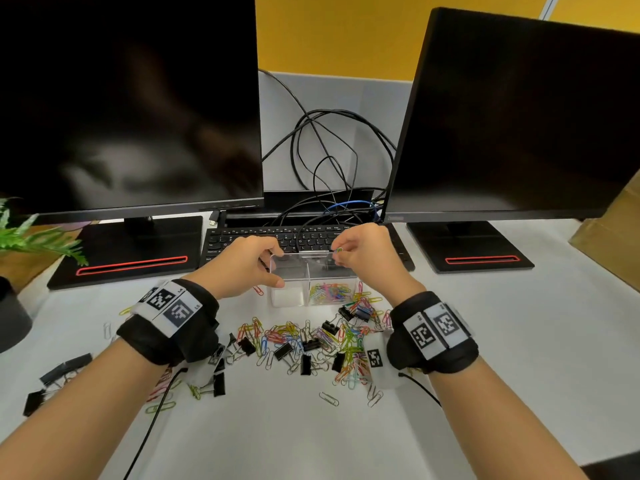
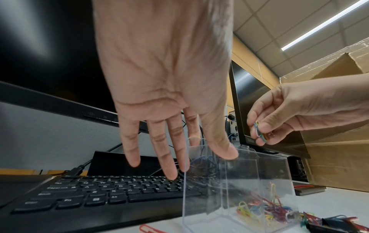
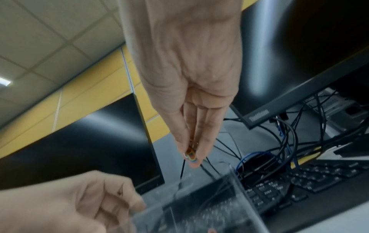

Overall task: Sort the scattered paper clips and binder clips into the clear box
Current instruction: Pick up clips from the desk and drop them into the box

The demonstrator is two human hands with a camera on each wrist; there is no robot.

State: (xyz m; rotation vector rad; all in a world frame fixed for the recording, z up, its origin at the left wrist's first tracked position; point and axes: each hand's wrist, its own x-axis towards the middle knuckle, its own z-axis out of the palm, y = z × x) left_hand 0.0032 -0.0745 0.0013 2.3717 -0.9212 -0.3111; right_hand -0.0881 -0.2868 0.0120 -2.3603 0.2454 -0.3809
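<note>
- Two compartments divide the clear plastic box (image 1: 313, 282) on the white desk (image 1: 485, 341); the right one holds coloured paper clips (image 1: 329, 293).
- The left hand (image 1: 242, 265) grasps the box's left end.
- The right hand (image 1: 360, 251) pinches a few coloured clips (image 2: 259, 132) above the right compartment.
- Black binder clips (image 1: 284, 350) lie scattered nearer the person.

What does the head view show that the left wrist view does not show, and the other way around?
Only the head view shows the scattered clips on the table in front of the clear box, and both wristbands. Only the left wrist view shows the ceiling light. Both show the left hand holding the box, the right hand pinching paper clips above it, and the keyboard.
</note>
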